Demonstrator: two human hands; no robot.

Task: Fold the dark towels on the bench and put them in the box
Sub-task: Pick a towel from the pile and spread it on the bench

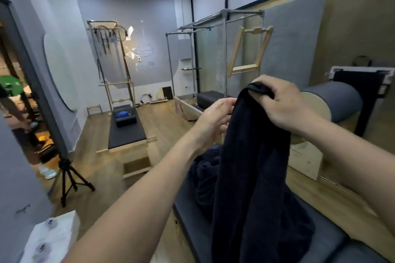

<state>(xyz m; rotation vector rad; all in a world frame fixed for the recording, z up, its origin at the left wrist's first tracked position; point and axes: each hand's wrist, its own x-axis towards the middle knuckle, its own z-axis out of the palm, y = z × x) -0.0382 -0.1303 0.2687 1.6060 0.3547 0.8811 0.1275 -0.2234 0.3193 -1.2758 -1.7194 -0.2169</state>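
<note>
Nearest, at the lower left, a pale box (53, 235) is seen on the floor, well apart from the bench (186, 209) and on the left arm's side; it is judged to be the box meant by the task, though its opening cannot be made out. On the bench's grey pad the lower end of the dark towel (252, 166) is pooled. From there the towel rises as one long bunched band, its long axis near vertical. Just behind it, on the pad, a towel heap (205, 168) lies crumpled and unfolded. Higher up, the left hand (213, 121) is set against the band's left edge, fingers curled toward the cloth; whether the edge is actually pinched cannot be told. The right hand (284, 102) is at the very top, where a corner is pinched between thumb and curled fingers and the weight is carried. The free edge thus lies directly right of the left fingers, touching or nearly so. The left hand is judged nearer for finding the second corner, so that the towel can be spread. Beyond, a padded barrel (333, 96) is noted.
</note>
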